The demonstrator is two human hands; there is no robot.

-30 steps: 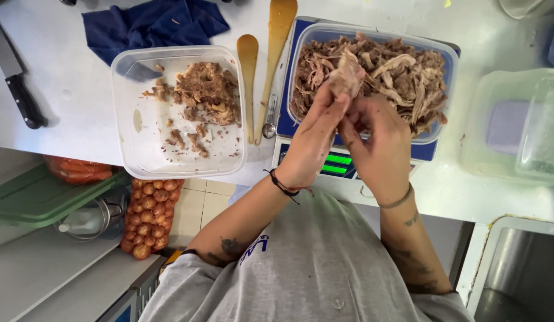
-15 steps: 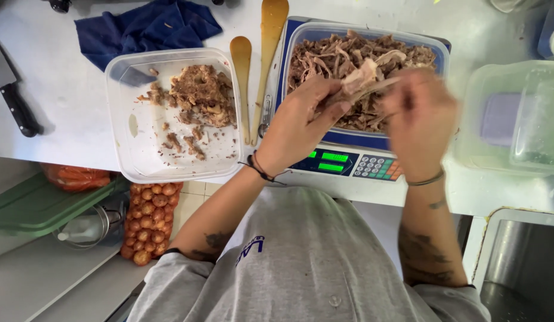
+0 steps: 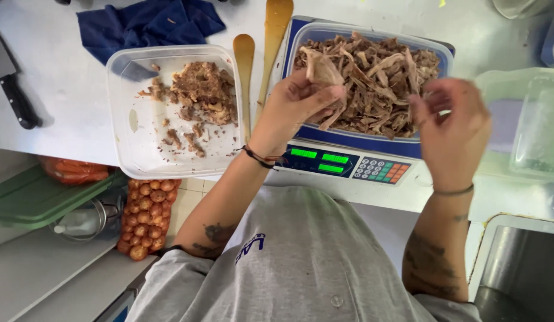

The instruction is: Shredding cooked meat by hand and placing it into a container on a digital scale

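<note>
Over the near rim of the clear tub (image 3: 439, 55) on the scale (image 3: 348, 167), the left hand (image 3: 295, 104) pinches a pale strip of meat (image 3: 321, 70), its long axis running from the fingers up and away toward the counter's far edge. The tub, heaped with shredded meat (image 3: 378, 83), sits toward the counter's right half. The right hand (image 3: 452, 128) hangs blurred above the tub's near right corner, fingers loosely curled and holding nothing I can make out. Both forearms rise from the near edge. Two wooden spoons (image 3: 253, 65) lie between this tub and a second container (image 3: 131, 119) of darker scraps, leaving only a narrow gap there.
</note>
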